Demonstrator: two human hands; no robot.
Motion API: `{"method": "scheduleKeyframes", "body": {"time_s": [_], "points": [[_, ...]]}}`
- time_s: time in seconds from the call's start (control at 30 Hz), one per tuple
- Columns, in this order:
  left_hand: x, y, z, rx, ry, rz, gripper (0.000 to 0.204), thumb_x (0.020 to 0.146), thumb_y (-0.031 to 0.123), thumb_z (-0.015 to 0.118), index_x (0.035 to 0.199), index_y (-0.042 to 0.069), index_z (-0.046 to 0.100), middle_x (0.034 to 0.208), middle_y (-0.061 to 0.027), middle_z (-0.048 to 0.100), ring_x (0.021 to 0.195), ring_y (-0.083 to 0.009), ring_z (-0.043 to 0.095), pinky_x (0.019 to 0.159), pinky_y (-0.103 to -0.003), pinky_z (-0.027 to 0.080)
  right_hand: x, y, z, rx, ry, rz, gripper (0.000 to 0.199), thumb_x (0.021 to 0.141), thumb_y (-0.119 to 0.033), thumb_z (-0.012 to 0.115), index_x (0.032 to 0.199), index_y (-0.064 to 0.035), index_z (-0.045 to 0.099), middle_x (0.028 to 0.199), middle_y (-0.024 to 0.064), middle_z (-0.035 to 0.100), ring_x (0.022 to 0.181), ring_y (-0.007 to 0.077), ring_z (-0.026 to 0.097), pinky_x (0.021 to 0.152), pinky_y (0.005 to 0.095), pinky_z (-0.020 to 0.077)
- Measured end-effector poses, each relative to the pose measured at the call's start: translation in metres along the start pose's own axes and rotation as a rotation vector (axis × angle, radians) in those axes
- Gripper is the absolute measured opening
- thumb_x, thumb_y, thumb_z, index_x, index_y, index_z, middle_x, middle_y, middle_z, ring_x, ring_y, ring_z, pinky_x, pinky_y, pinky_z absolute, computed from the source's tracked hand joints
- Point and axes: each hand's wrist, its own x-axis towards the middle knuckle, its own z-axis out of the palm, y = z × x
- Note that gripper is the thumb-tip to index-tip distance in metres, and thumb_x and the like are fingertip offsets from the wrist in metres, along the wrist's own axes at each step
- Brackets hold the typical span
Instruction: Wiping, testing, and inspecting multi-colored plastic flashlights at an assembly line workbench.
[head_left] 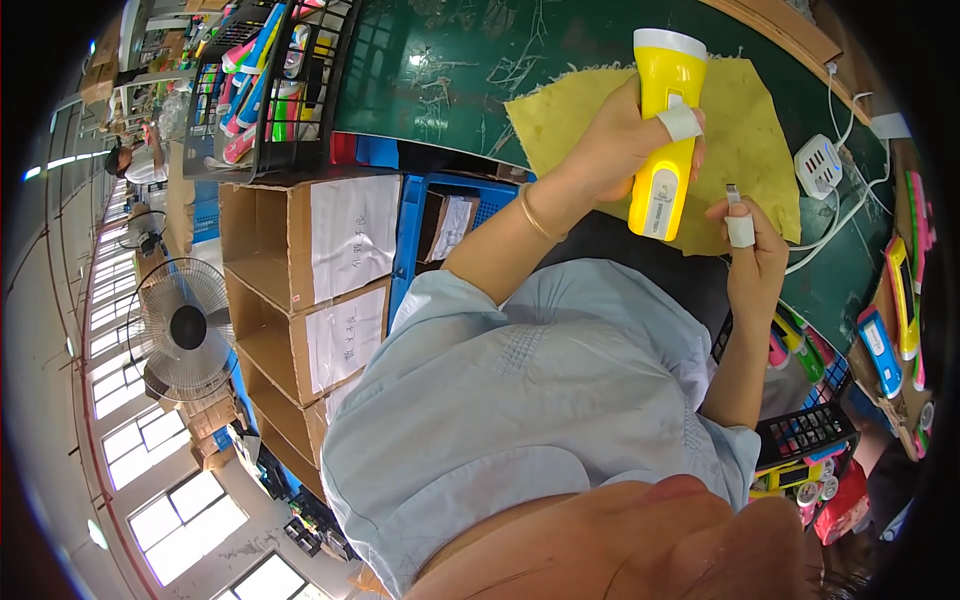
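My left hand point(625, 140) is wrapped round a yellow flashlight point(672, 75) with a white rim at its head. The flashlight's head points away from me, and a grey-white label panel sits on its handle. White tape covers my left thumb. To the right of the flashlight and apart from it, my right hand point(755, 250) pinches a small plug with a metal tip point(733, 192), which looks like a USB plug. My right thumb is also taped. Beneath both hands a yellow cloth point(570, 100) lies on the green table point(440, 70).
A white multi-port charger point(819, 167) with white cables lies right of the cloth. Black baskets of colourful flashlights stand at far left point(320, 90) and lower right point(800, 435). Cardboard compartments point(262, 235) and a blue crate point(405, 265) are at my left. Behind them stands a fan point(188, 327).
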Motion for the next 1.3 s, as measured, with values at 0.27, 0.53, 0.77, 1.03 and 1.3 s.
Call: {"method": "scheduleKeyframes", "body": {"time_s": [0.27, 0.53, 0.77, 1.03, 1.3], "points": [[-0.007, -0.006, 0.007, 0.228, 0.059, -0.013, 0.033, 0.081, 0.016, 0.059, 0.104, 0.003, 0.041, 0.081, -0.0088, 0.055, 0.069, -0.0171, 0.059, 0.062, -0.031, 0.05, 0.009, -0.018, 0.001, -0.095, 0.034, -0.154, 0.015, 0.087, -0.011, 0.047, 0.081, 0.0011, 0.053, 0.069, 0.0032, 0.054, 0.063, 0.0088, 0.046, 0.058, 0.0215, 0.0366], [-0.015, 0.004, 0.015, 0.768, 0.018, 0.156, 0.061, 0.068, 0.015, 0.07, 0.116, -0.001, 0.036, 0.097, -0.0123, 0.053, 0.086, -0.0178, 0.056, 0.074, -0.029, 0.048, 0.027, -0.041, -0.004, -0.087, -0.098, -0.188, 0.02, 0.086, -0.014, 0.05, 0.074, 0.0023, 0.052, 0.057, 0.0045, 0.045, 0.052, 0.0097, 0.039, 0.048, 0.0236, 0.0312], [-0.01, -0.005, 0.01, 0.976, 0.113, 0.186, 0.062, 0.058, 0.016, 0.072, 0.108, -0.003, 0.04, 0.086, -0.0121, 0.054, 0.075, -0.0194, 0.055, 0.065, -0.03, 0.046, 0.033, -0.034, -0.003, -0.19, -0.094, -0.112, 0.019, 0.084, -0.011, 0.051, 0.073, 0.004, 0.049, 0.055, 0.0062, 0.038, 0.05, 0.0121, 0.032, 0.045, 0.0276, 0.0271], [-0.01, -0.014, 0.028, 0.966, 0.231, 0.215, 0.063, 0.062, 0.013, 0.072, 0.109, -0.004, 0.034, 0.083, -0.0179, 0.054, 0.074, -0.0305, 0.058, 0.062, -0.035, 0.046, 0.027, -0.029, 0.019, -0.67, 0.217, -0.291, 0.016, 0.084, -0.015, 0.052, 0.079, -0.0001, 0.052, 0.058, 0.0168, 0.051, 0.052, 0.033, 0.049, 0.047, 0.0381, 0.0357], [-0.009, -0.022, 0.033, 1.095, 0.191, 0.325, 0.07, 0.064, 0.013, 0.071, 0.115, -0.006, 0.027, 0.088, -0.0239, 0.053, 0.075, -0.0403, 0.057, 0.062, -0.042, 0.046, 0.019, -0.023, 0.006, -0.606, 0.171, -0.257, 0.014, 0.084, -0.015, 0.054, 0.08, -0.0023, 0.051, 0.058, 0.0165, 0.052, 0.053, 0.0339, 0.053, 0.047, 0.0401, 0.0388]]}}
